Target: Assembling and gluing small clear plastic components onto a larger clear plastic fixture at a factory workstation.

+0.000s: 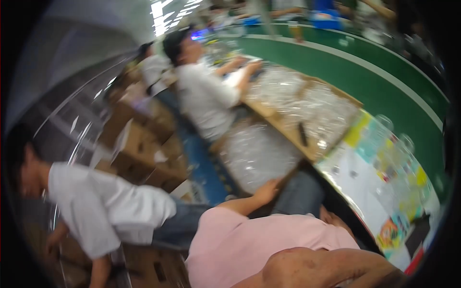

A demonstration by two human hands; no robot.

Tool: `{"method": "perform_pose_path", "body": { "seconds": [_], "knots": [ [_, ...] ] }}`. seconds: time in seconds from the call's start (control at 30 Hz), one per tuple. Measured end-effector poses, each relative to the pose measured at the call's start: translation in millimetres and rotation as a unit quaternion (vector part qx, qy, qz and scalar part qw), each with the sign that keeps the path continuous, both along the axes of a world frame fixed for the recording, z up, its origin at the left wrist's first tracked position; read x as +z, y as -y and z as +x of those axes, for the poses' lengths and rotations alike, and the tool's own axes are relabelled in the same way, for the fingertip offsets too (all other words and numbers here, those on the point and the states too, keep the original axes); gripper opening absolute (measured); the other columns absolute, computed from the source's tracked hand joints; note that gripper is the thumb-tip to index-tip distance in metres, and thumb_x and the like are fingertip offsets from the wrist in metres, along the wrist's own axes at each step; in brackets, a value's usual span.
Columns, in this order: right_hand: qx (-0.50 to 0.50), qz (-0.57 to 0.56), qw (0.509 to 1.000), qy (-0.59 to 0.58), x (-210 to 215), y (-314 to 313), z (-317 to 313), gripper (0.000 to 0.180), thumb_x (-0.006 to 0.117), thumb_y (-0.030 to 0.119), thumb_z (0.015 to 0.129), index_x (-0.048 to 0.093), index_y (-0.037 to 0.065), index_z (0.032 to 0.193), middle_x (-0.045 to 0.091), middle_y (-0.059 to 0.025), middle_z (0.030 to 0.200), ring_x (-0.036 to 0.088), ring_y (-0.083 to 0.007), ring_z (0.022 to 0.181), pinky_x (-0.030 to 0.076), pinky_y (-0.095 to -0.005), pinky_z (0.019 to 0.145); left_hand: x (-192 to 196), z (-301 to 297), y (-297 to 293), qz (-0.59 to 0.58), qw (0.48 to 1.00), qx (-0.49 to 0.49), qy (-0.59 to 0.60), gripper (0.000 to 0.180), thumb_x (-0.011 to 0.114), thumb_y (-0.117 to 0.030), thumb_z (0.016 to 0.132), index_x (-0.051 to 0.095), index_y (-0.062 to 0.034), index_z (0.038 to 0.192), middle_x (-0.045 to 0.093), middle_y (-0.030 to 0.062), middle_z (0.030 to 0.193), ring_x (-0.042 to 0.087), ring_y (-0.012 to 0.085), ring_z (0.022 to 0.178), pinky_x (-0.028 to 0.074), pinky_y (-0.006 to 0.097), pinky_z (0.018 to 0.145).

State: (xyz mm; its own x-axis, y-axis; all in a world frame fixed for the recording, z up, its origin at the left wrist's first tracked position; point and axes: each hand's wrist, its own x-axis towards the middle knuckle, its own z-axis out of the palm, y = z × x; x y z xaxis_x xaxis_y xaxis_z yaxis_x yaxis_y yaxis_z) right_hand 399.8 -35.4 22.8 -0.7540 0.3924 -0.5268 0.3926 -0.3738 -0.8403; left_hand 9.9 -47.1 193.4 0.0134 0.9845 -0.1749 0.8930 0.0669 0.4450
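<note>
The heap of clear plastic pieces [258, 154] lies in a brown carton [220, 144] beside the seated person's leg. The pieces look thin-walled, so they are probably light, slippery and easily dented; a loose hold on one piece's edge should suit, while the carton seems better lifted by its stiff walls. The left hand [269, 190] is at the carton's near edge, but blur hides whether it grips anything. The right hand [337, 222] is by the worktable edge, its grip likewise unclear. Beyond, the worktable [343, 168] bears more plastic pieces [331, 113] and clear cups [384, 122]; a white-shirted co-worker [204, 98] sits alongside.
</note>
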Motion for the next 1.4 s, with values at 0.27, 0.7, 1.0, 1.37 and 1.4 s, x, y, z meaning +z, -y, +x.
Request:
{"method": "perform_pose_path", "body": {
  "seconds": [0.27, 0.7, 1.0, 1.37, 1.4],
  "knots": [
    [-0.056, 0.400, 0.906, 0.128, 4.5, 12.9, -7.5, 0.055, 0.056, 0.025, 0.083, 0.042, 0.001, 0.130, 0.051, -0.0233, 0.123, 0.050, -0.0344, 0.114, 0.041, -0.0379, 0.095, -10.5, -1.0, 19.5, 0.041, 0.997, -0.046, -0.050, 0.059, 0.051, -0.014, 0.085, 0.028, -0.0177, 0.140, 0.050, 0.0193, 0.115, 0.053, 0.0380, 0.098, 0.046, 0.044, 0.082],
    [0.018, 0.335, 0.882, 0.331, 114.8, 2.1, -40.1, 0.043, 0.050, 0.034, 0.084, 0.053, 0.011, 0.121, 0.061, -0.0181, 0.108, 0.058, -0.0344, 0.099, 0.046, -0.0402, 0.084, 10.5, 9.2, -10.7, 0.197, 0.979, -0.042, -0.031, 0.058, 0.063, -0.013, 0.076, 0.042, -0.0024, 0.129, 0.034, 0.0295, 0.133, 0.040, 0.0447, 0.116, 0.033, 0.049, 0.098],
    [0.062, 0.398, 0.843, 0.358, 131.1, 30.8, -33.6, 0.036, 0.048, 0.033, 0.086, 0.058, 0.009, 0.110, 0.062, -0.0166, 0.106, 0.059, -0.0283, 0.100, 0.040, -0.0393, 0.091, 99.0, -1.0, -107.6, 0.433, 0.897, 0.033, 0.078, 0.054, 0.061, -0.008, 0.079, 0.041, -0.0034, 0.129, 0.035, 0.0227, 0.135, 0.031, 0.0376, 0.127, 0.026, 0.046, 0.105],
    [-0.114, 0.526, 0.813, 0.221, 232.8, 78.0, 35.2, 0.023, 0.053, 0.028, 0.086, 0.062, 0.011, 0.099, 0.063, -0.0078, 0.093, 0.059, -0.0269, 0.088, 0.045, -0.0398, 0.078, 97.0, -72.2, -224.7, 0.384, 0.909, -0.037, -0.157, 0.071, 0.069, -0.037, 0.076, 0.040, -0.0021, 0.131, 0.038, 0.0239, 0.133, 0.033, 0.0419, 0.124, 0.023, 0.050, 0.106],
    [-0.162, 0.544, 0.797, 0.208, 247.5, 88.2, 52.6, 0.019, 0.053, 0.024, 0.086, 0.064, 0.011, 0.094, 0.063, -0.0078, 0.088, 0.060, -0.0270, 0.084, 0.047, -0.0386, 0.075, 102.6, -69.5, -225.8, 0.308, 0.938, -0.023, -0.157, 0.074, 0.069, -0.035, 0.077, 0.036, -0.0049, 0.136, 0.023, 0.0250, 0.144, 0.020, 0.0420, 0.133, 0.019, 0.049, 0.109]
  ]
}}
